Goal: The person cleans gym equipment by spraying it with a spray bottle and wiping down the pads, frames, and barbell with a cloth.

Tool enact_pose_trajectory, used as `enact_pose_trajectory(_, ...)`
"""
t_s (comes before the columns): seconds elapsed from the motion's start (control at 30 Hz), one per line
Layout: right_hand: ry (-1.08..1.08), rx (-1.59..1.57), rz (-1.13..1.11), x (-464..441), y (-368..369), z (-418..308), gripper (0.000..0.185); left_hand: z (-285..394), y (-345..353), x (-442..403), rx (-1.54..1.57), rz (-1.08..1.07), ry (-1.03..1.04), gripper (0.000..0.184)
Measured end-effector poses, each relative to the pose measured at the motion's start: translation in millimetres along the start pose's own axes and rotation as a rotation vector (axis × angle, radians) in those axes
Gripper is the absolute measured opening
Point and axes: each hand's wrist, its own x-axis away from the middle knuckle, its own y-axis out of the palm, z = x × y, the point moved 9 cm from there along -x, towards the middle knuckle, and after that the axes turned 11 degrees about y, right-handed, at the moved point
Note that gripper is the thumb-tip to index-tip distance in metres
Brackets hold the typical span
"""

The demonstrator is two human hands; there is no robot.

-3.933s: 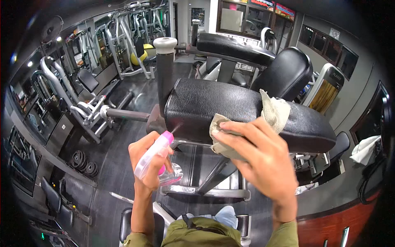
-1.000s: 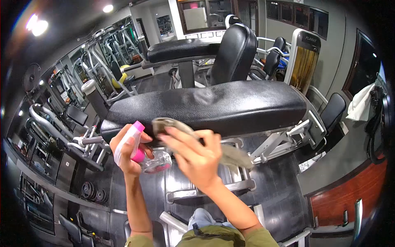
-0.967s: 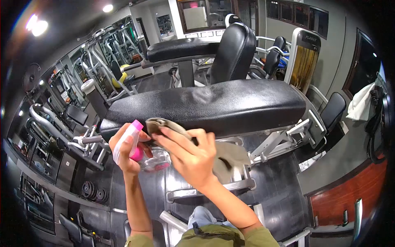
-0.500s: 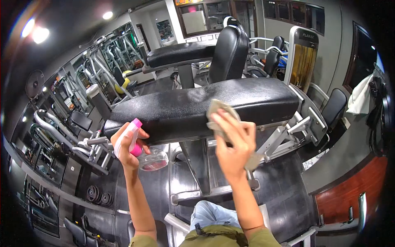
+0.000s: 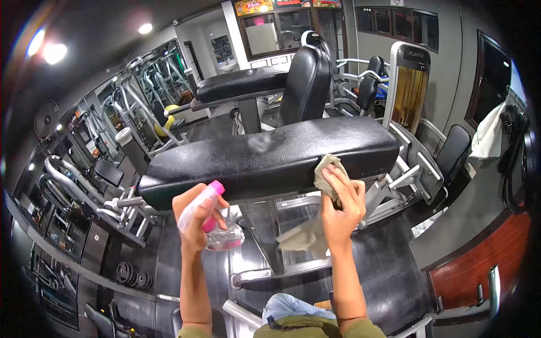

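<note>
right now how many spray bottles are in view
1: the spray bottle in the left hand, in front of the black pad. Others may be hidden.

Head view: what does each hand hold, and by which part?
Left hand: spray bottle, by its neck and spray head. Right hand: cloth, by its upper part.

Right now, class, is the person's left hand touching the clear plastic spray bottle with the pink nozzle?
Touching. The head view shows the left hand wrapped around the upper part of the bottle, the pink nozzle poking out on top.
</note>
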Motion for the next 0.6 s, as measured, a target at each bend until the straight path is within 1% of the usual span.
enact_pose_trajectory(0.03,0.047,-0.018,0.057,0,-1,2,0.048,1,11,-2,0.02,-0.032,0.015,0.051)
enact_pose_trajectory(0.1,0.082,-0.017,0.031,7,9,-11,0.049,5,33,-8,0.056,-0.064,0.027,0.047)
enact_pose_trajectory(0.17,-0.055,-0.038,-0.032,28,29,-22,0.05,11,54,-15,0.096,-0.094,0.019,0.043)
enact_pose_trajectory(0.2,-0.084,-0.051,-0.065,35,35,-25,0.051,15,64,-18,0.109,-0.129,0.025,0.037)
enact_pose_trajectory(0.23,-0.111,-0.066,-0.093,38,38,-27,0.051,16,71,-21,0.114,-0.13,0.027,0.037)
enact_pose_trajectory(0.27,-0.11,-0.062,-0.087,34,34,-23,0.051,18,80,-24,0.158,-0.135,0.041,0.036)
enact_pose_trajectory(0.33,-0.197,0.058,-0.106,27,23,-14,0.051,19,94,-28,0.218,-0.183,0.066,0.032)
enact_pose_trajectory(0.37,-0.175,0.102,-0.113,21,15,-4,0.051,18,99,-29,0.223,-0.193,0.067,0.032)
enact_pose_trajectory(0.43,-0.148,0.119,-0.011,8,-7,19,0.051,12,118,-30,0.185,-0.283,0.028,0.029)
enact_pose_trajectory(0.47,-0.086,0.107,0.032,-1,-18,27,0.051,10,124,-29,0.165,-0.274,0.011,0.026)
enact_pose_trajectory(0.5,-0.023,0.095,0.077,-10,-28,33,0.051,9,128,-28,0.175,-0.281,0.02,0.026)
enact_pose_trajectory(0.57,-0.01,0.08,0.141,-15,-32,35,0.052,4,131,-29,0.062,-0.274,0.045,0.051)
enact_pose_trajectory(0.6,0.013,0.07,0.114,-17,-29,25,0.053,6,130,-30,0.105,-0.232,0.031,0.026)
